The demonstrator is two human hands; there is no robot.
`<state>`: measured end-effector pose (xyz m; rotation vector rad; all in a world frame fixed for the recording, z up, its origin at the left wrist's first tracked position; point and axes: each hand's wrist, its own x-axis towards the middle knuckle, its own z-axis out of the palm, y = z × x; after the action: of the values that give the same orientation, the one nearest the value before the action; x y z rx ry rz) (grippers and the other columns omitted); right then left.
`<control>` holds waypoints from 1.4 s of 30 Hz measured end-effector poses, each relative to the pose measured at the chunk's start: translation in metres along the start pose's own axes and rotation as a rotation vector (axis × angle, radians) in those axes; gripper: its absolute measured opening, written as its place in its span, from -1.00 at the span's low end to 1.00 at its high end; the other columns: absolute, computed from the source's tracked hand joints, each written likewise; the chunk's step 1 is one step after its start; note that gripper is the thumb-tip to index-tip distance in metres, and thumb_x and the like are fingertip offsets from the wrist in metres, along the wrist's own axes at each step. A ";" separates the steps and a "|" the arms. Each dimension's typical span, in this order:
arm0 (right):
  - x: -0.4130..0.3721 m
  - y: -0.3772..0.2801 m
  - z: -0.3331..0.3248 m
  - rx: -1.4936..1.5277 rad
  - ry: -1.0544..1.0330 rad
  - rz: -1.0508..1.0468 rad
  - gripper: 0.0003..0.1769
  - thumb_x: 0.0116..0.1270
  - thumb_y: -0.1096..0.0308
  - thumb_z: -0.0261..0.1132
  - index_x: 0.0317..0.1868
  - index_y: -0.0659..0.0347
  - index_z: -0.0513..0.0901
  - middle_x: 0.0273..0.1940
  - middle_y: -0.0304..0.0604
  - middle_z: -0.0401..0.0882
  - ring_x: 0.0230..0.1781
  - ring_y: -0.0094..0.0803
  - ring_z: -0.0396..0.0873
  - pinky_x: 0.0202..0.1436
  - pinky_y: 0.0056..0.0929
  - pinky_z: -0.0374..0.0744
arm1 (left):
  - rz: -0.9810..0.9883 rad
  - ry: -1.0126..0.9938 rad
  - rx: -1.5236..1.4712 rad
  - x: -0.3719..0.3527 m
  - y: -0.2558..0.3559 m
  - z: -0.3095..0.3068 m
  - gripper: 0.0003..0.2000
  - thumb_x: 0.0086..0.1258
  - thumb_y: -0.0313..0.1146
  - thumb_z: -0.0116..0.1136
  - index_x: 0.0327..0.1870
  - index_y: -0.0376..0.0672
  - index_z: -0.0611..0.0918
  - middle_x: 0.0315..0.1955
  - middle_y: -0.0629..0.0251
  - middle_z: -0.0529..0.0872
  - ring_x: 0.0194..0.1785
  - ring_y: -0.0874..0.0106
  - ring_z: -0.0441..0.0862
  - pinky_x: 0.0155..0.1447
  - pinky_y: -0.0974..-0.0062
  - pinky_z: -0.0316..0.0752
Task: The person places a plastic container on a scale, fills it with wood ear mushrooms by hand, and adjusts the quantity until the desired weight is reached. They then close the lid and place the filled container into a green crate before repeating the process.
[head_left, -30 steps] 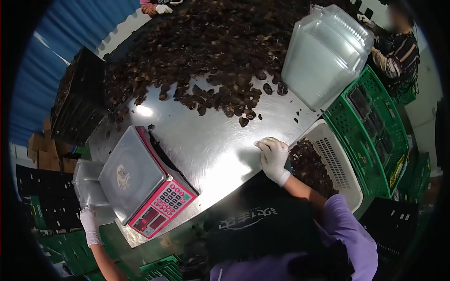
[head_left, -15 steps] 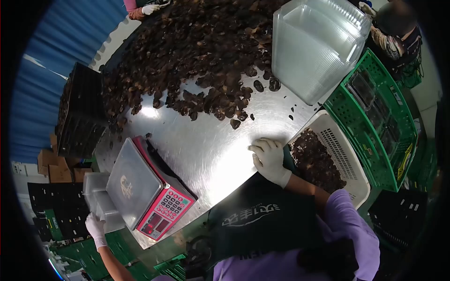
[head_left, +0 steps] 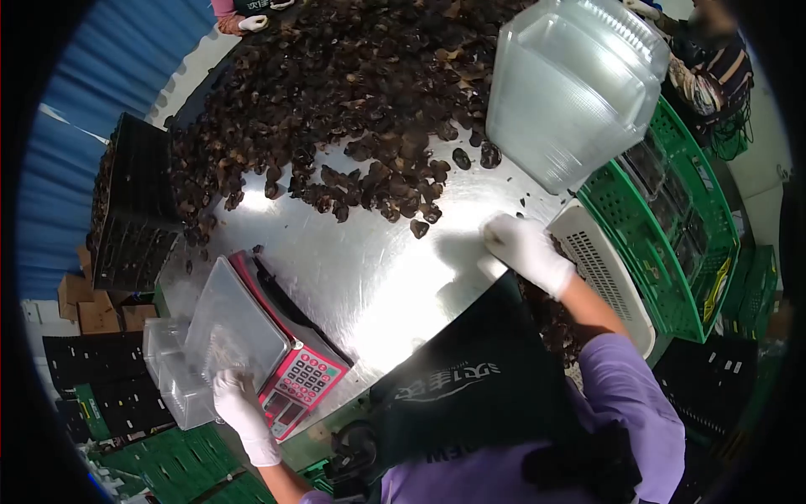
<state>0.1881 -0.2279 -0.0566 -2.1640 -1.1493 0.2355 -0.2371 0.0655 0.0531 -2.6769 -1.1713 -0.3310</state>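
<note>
My left hand (head_left: 241, 413), in a white glove, is at the near edge of the pink scale (head_left: 304, 378), fingers bent together by the plate (head_left: 239, 315). Whatever it may hold is hidden. Beside it stand clear plastic boxes (head_left: 180, 386). My right hand (head_left: 529, 254), also gloved, hovers over the steel table (head_left: 378, 277) beside the white basket (head_left: 600, 260). Its fingers are curled in, slightly blurred, and their contents cannot be seen. Dark brown pieces, like wood ear mushrooms (head_left: 557, 332), lie in the basket, partly hidden by my arm.
A broad heap of the same dark pieces (head_left: 353, 92) covers the far table. Stacked clear containers (head_left: 571, 101) stand at the back right, by a green crate (head_left: 663, 252). Black crates (head_left: 138, 206) rise at the left. Another person's gloved hand (head_left: 253, 23) is at the far edge.
My left hand has moved right, from the clear boxes to the scale's near edge. My right hand has lifted off the table's edge, shifted right and up, and curled its fingers.
</note>
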 end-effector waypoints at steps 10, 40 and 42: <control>-0.091 0.015 -0.075 -0.645 -0.104 0.274 -0.93 0.19 0.35 0.32 -0.33 0.11 0.70 -0.39 -0.05 0.66 -0.40 -0.05 0.66 -0.31 -0.14 0.59 | 0.546 -0.028 -0.893 0.086 0.160 -0.113 -0.63 0.18 -0.35 0.34 0.00 -0.30 0.65 -0.17 0.11 0.73 -0.07 0.13 0.69 0.04 0.24 0.61; 0.337 0.059 0.029 -0.051 0.812 0.324 -0.38 0.34 0.07 0.32 0.38 -0.02 0.45 0.39 0.08 0.35 0.46 -0.01 0.22 0.44 0.00 0.22 | -0.293 -0.060 -0.344 0.122 0.227 0.180 -0.14 0.47 0.05 0.05 0.53 -0.44 0.02 0.53 -0.08 0.11 0.62 0.05 -0.04 0.60 0.07 -0.13; 0.374 0.061 0.024 0.037 0.684 0.433 -0.27 0.31 -0.19 0.26 0.43 -0.12 0.42 0.45 0.08 0.28 0.49 0.02 0.18 0.46 0.03 0.18 | -0.303 -0.110 -0.338 0.124 0.229 0.175 -0.11 0.43 0.04 0.09 0.53 -0.46 0.01 0.53 -0.09 0.11 0.62 0.03 -0.05 0.60 0.06 -0.16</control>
<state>0.4417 0.0551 -0.0599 -2.1730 -0.2906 -0.2846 0.0363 0.0466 -0.1001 -2.8215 -1.6985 -0.4706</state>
